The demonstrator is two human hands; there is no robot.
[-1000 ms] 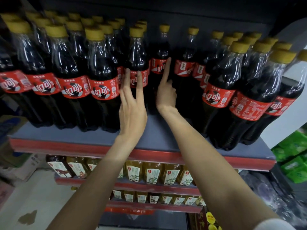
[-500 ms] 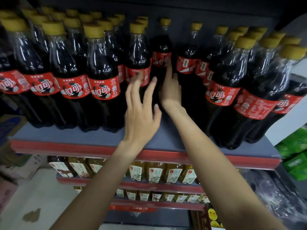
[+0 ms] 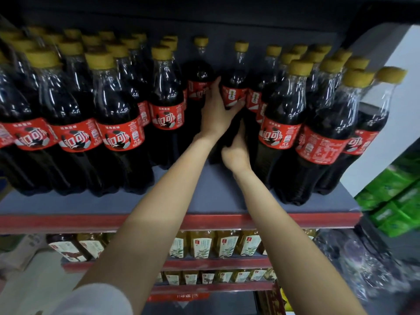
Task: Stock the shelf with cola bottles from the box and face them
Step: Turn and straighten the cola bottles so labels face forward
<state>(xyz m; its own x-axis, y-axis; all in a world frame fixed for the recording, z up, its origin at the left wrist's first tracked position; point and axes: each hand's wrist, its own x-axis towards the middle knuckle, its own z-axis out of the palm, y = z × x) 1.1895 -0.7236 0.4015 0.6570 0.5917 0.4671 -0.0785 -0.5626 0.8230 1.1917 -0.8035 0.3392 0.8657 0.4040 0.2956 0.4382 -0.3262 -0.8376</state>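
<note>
Both hands have reached deeper into the gap since a moment ago. On the shelf [image 3: 204,201], a rear cola bottle [image 3: 236,83] stands gripped at its label by the left hand [image 3: 216,117] and lower down by the right hand [image 3: 237,151].

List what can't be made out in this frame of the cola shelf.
- Box of stock: not in the head view.
- Lower body of the gripped bottle: hidden by the left hand and right hand.
- Right fingertips: tucked behind that bottle.
- Rear bottle labels: blocked by the front rows.
- Green packs at the right edge: blurred, print unreadable.
</note>
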